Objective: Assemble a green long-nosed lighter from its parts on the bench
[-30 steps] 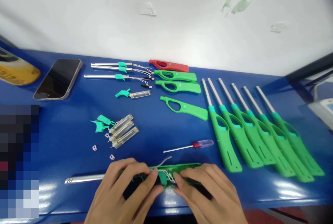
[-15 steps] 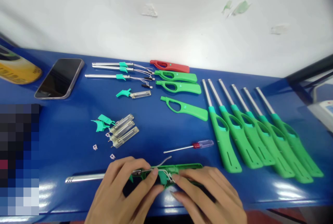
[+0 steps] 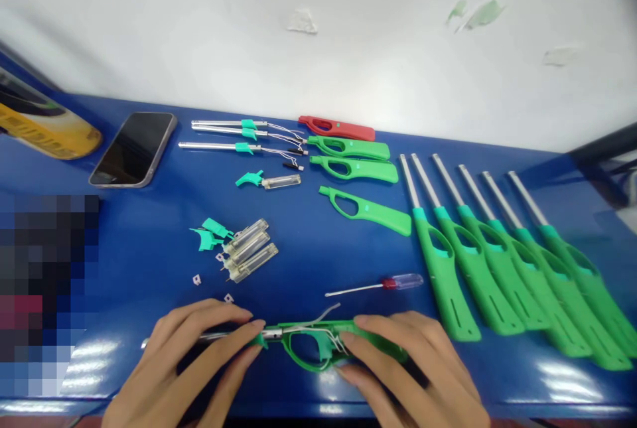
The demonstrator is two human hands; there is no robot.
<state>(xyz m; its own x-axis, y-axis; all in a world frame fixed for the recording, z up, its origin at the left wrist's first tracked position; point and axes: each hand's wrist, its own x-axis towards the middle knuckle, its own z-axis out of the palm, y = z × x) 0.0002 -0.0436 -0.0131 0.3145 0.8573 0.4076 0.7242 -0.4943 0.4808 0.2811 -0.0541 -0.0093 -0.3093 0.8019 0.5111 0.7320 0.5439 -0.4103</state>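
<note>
I see green shell [image 3: 343, 326], bottom middle of frame. Left hand [image 3: 184, 348]: grip pinches teal collar [image 3: 261, 340] on metal tube [image 3: 273, 334]. Right hand [image 3: 418, 361]: grip pinches shell beside thin white wires [image 3: 334, 335]. Shell seems light, stiff; wires bendy, could snap. Best hold: shell's edges.

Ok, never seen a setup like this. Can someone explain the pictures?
No machine: these are one person's bare hands, seen by a camera worn on the head, looking forward and down. The left hand holds a metal tube; the right hand holds an open green handle shell, a fingertip at the white wires. On the blue table beyond lie a screwdriver, clear cartridges and teal parts. Farther back: three wired tubes, one red handle piece, three green ones, a phone. Off to the right, six long-nosed green lighters.
</note>
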